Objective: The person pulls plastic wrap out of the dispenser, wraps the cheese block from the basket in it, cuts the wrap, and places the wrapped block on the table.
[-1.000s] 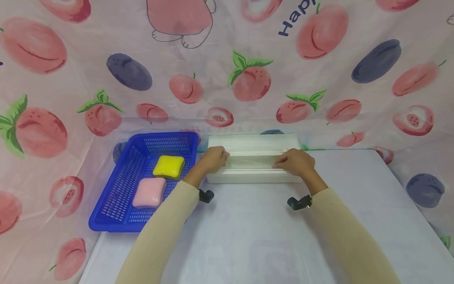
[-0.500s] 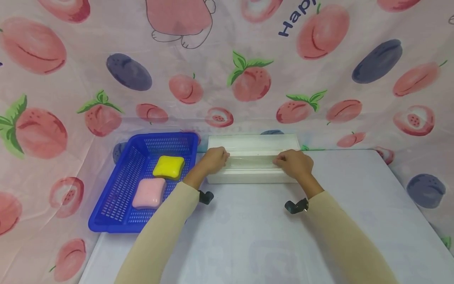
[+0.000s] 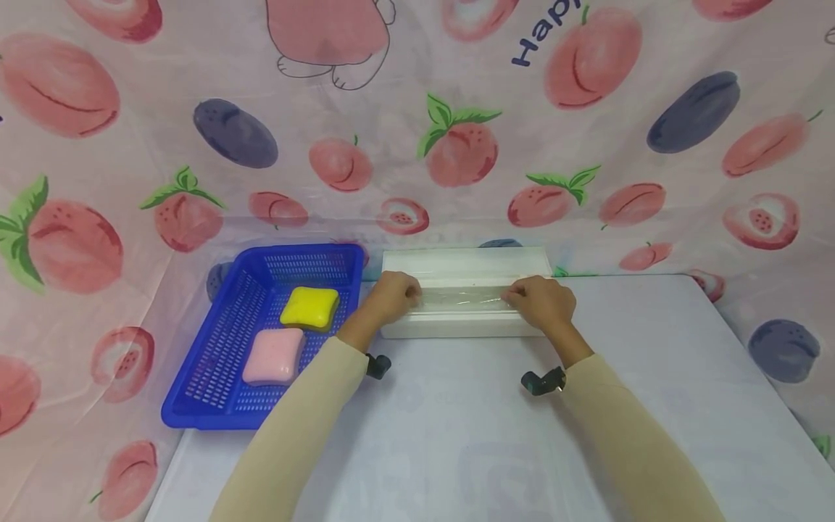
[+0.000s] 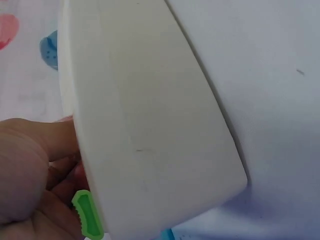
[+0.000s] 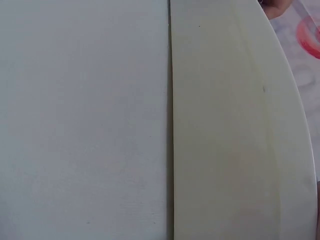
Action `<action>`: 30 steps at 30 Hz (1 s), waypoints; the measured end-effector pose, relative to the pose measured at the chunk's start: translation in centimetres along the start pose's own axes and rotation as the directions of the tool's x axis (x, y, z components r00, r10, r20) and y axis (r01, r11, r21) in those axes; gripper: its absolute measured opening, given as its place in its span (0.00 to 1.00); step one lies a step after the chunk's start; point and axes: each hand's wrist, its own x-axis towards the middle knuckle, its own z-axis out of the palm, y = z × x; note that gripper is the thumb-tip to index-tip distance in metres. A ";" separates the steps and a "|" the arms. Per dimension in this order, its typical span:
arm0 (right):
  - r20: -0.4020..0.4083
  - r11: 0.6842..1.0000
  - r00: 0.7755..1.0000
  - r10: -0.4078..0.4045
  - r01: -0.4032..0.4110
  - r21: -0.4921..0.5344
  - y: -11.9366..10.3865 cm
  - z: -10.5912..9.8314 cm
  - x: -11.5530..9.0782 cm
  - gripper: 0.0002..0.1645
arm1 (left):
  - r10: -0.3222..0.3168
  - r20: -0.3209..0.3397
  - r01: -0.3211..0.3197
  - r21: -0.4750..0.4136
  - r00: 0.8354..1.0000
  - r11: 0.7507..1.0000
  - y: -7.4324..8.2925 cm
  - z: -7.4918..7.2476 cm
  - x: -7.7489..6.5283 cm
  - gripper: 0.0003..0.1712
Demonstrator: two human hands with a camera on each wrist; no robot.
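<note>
A long white cling film dispenser [image 3: 463, 330] stands at the back of the table, its lid [image 3: 466, 262] tipped up behind it. Clear cling film [image 3: 464, 299] with creases stretches between my two hands inside the opening. My left hand [image 3: 393, 296] pinches the film at the left end, fingers curled. At the right end my right hand [image 3: 546, 299] pinches it between thumb and fingers. The left wrist view has the dispenser's outer wall [image 4: 155, 120] and a small green ridged piece [image 4: 89, 215] by the fingers. In the right wrist view, the dispenser's wall [image 5: 220, 125] hides most of the right hand.
Left of the dispenser is a blue plastic basket [image 3: 196, 362] holding a yellow soap-like block [image 3: 310, 308] and a pink one [image 3: 274, 357]. A fruit-print curtain [image 3: 417, 145] hangs right behind. White cloth [image 3: 457, 435] covers the table.
My right hand has shifted slightly left and toward me. The left hand has turned a little, and the film between the hands shows more creases. Basket and dispenser keep their places.
</note>
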 end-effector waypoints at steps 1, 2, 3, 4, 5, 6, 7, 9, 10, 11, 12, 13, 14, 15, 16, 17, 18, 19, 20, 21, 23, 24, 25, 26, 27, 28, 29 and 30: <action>0.002 1.000 1.000 0.006 -0.006 -0.002 0.0 0.0 0.0 0.18 | -0.008 -0.010 0.007 -0.007 1.000 1.000 0.0 -0.1 0.0 0.05; 0.006 1.000 1.000 0.013 -0.013 -0.006 0.0 0.0 0.0 0.19 | -0.017 -0.017 0.017 -0.019 1.000 1.000 0.0 -0.2 -0.1 0.05; 0.012 1.000 1.000 0.021 -0.021 -0.010 -0.1 0.1 0.0 0.21 | -0.031 -0.018 0.031 -0.039 0.999 0.999 0.0 -0.3 -0.1 0.05; 0.022 0.999 0.999 0.028 -0.028 -0.015 -0.1 0.0 0.1 0.23 | -0.043 -0.020 0.042 -0.059 0.999 0.997 0.0 -0.4 -0.2 0.05; 0.035 0.999 0.999 0.034 -0.033 -0.019 -0.2 0.0 0.1 0.26 | -0.056 -0.023 0.054 -0.078 0.998 0.995 0.0 -0.5 -0.2 0.06; 0.050 0.999 0.998 0.033 -0.032 -0.029 -0.2 -0.1 0.2 0.28 | -0.063 -0.028 0.060 -0.089 0.998 0.994 -0.1 -0.5 -0.1 0.06; 0.064 0.999 0.998 0.022 -0.020 -0.046 -0.3 -0.2 0.3 0.29 | -0.070 -0.033 0.067 -0.101 0.997 0.993 -0.1 -0.5 -0.1 0.07; 0.095 0.997 0.995 -0.015 0.022 -0.079 -0.4 -0.5 0.5 0.30 | -0.083 -0.045 0.077 -0.124 0.996 0.989 -0.2 -0.5 -0.1 0.07; 0.113 0.995 0.993 -0.038 0.049 -0.092 -0.5 -0.7 0.6 0.30 | -0.087 -0.054 0.079 -0.130 0.995 0.988 -0.3 -0.5 0.0 0.08; 0.134 0.991 0.989 -0.063 0.077 -0.105 -0.5 -0.8 0.8 0.29 | -0.094 -0.062 0.085 -0.138 0.994 0.987 -0.4 -0.4 0.1 0.08; 0.156 0.987 0.984 -0.088 0.108 -0.119 -0.6 -1.0 0.9 0.28 | -0.099 -0.069 0.088 -0.142 0.993 0.986 -0.4 -0.4 0.1 0.08; 0.176 0.983 0.978 -0.109 0.132 -0.126 -0.6 -1.2 1.1 0.26 | -0.104 -0.076 0.092 -0.146 0.992 0.985 -0.4 -0.3 0.2 0.09; 0.197 0.980 0.972 -0.126 0.153 -0.130 -0.5 -1.3 1.3 0.25 | -0.112 -0.080 0.099 -0.152 0.991 0.983 -0.5 -0.2 0.2 0.09; 0.218 0.976 0.965 -0.143 0.175 -0.133 -0.4 -1.5 1.4 0.24 | -0.117 -0.084 0.103 -0.158 0.990 0.982 -0.5 -0.1 0.3 0.09; 0.235 0.971 0.958 -0.164 0.198 -0.133 -0.3 -1.6 1.5 0.23 | -0.123 -0.086 0.108 -0.162 0.989 0.981 -0.5 -0.1 0.3 0.09; 0.245 0.965 0.951 -0.186 0.224 -0.136 -0.2 -1.7 1.6 0.22 | -0.127 -0.088 0.111 -0.170 0.988 0.979 -0.4 -0.1 0.3 0.10; 0.252 0.957 0.943 -0.217 0.257 -0.136 0.0 -1.8 1.6 0.21 | -0.129 -0.090 0.111 -0.175 0.988 0.978 -0.4 -0.1 0.3 0.10; 0.259 0.946 0.932 -0.252 0.294 -0.138 0.2 -1.9 1.7 0.17 | -0.132 -0.092 0.114 -0.182 0.987 0.977 -0.3 -0.1 0.3 0.10; 0.260 0.934 0.922 -0.287 0.330 -0.138 0.4 -2.0 1.7 0.13 | -0.135 -0.092 0.115 -0.190 0.987 0.975 -0.2 -0.1 0.4 0.10; 0.257 0.922 0.912 -0.320 0.362 -0.136 0.6 -2.1 1.7 0.10 | -0.136 -0.095 0.116 -0.193 0.986 0.974 -0.2 -0.2 0.4 0.10; 0.237 0.901 0.897 -0.373 0.412 -0.139 1.1 -2.1 1.6 0.06 | -0.141 -0.096 0.120 -0.201 0.985 0.972 -0.2 -0.4 0.3 0.09; 0.228 0.892 0.892 -0.391 0.428 -0.146 1.4 -2.1 1.6 0.04 | -0.143 -0.095 0.121 -0.204 0.985 0.971 -0.2 -0.5 0.3 0.09; 0.216 0.889 0.893 -0.396 0.431 -0.153 1.6 -2.1 1.5 0.04 | -0.146 -0.094 0.124 -0.207 0.985 0.970 -0.2 -0.5 0.3 0.10; 0.200 0.888 0.895 -0.398 0.431 -0.160 1.8 -2.1 1.5 0.06 | -0.147 -0.090 0.126 -0.211 0.985 0.969 -0.3 -0.6 0.2 0.10; 0.190 0.888 0.898 -0.397 0.428 -0.168 2.0 -2.1 1.4 0.07 | -0.149 -0.087 0.127 -0.214 0.985 0.968 -0.3 -0.7 0.2 0.10; 0.185 0.887 0.899 -0.396 0.427 -0.174 2.2 -2.1 1.4 0.08 | -0.151 -0.084 0.129 -0.219 0.985 0.967 -0.4 -0.8 0.1 0.10; 0.182 0.889 0.902 -0.392 0.422 -0.178 2.3 -2.1 1.4 0.08 | -0.154 -0.078 0.132 -0.230 0.985 0.964 -0.4 -0.8 0.1 0.10; 0.182 0.888 0.902 -0.391 0.421 -0.184 2.5 -2.1 1.4 0.08 | -0.156 -0.075 0.135 -0.237 0.985 0.962 -0.5 -0.9 0.1 0.10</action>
